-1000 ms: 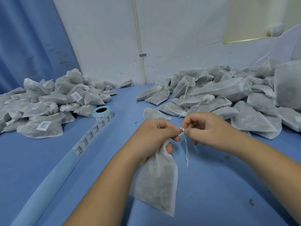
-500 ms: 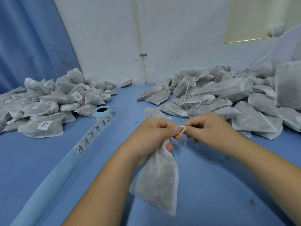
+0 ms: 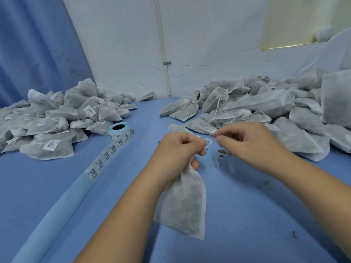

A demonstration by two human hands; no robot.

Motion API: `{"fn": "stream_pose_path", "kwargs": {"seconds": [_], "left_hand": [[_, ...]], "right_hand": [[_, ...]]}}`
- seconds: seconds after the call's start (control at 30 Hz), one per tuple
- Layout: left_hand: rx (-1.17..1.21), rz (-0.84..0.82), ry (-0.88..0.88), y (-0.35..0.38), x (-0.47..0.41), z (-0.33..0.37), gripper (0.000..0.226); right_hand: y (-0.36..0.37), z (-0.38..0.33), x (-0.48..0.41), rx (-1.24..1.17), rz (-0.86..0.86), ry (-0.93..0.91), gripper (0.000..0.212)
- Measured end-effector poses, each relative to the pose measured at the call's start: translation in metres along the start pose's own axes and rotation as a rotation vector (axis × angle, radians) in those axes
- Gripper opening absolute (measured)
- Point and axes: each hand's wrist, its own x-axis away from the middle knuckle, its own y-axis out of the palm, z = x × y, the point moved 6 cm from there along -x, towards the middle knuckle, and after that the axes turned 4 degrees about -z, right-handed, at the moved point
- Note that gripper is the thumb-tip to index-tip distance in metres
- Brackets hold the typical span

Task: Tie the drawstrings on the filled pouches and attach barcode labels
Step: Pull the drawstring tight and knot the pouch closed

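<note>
Your left hand (image 3: 176, 149) is gripping the neck of the white non-woven filled pouch (image 3: 184, 205), which is hanging over the blue table (image 3: 247, 215). Your right hand (image 3: 250, 143), pinching the white drawstring (image 3: 208, 142), is drawing away from the left, opening a small loop. The knot is probably just forming.

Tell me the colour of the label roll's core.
Light blue, on the label roll; head view shows it best.

Two pouch heaps (image 3: 57, 118) (image 3: 266, 107), one label roll (image 3: 120, 130), one held pouch (image 3: 186, 205).
</note>
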Motion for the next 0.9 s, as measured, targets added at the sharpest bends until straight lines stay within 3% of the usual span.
{"fn": "stream_pose_path", "kwargs": {"seconds": [0.1, 0.27, 0.53, 0.9], "left_hand": [[-0.017, 0.025, 0.02, -0.001, 0.0, 0.001, 0.018], [-0.054, 0.04, 0.052, 0.001, 0.0, 0.003, 0.015], [-0.13, 0.054, 0.059, 0.005, 0.0, 0.004, 0.016], [-0.294, 0.131, 0.11, 0.006, 0.002, 0.008, 0.017]], "right_hand": [[-0.002, -0.013, 0.003, -0.053, 0.072, -0.054, 0.013], [0.009, -0.023, 0.007, 0.165, 0.06, -0.112, 0.017], [0.011, -0.014, 0.007, -0.032, 0.035, 0.026, 0.022], [0.015, -0.014, 0.007, 0.09, -0.054, 0.035, 0.024]]}}
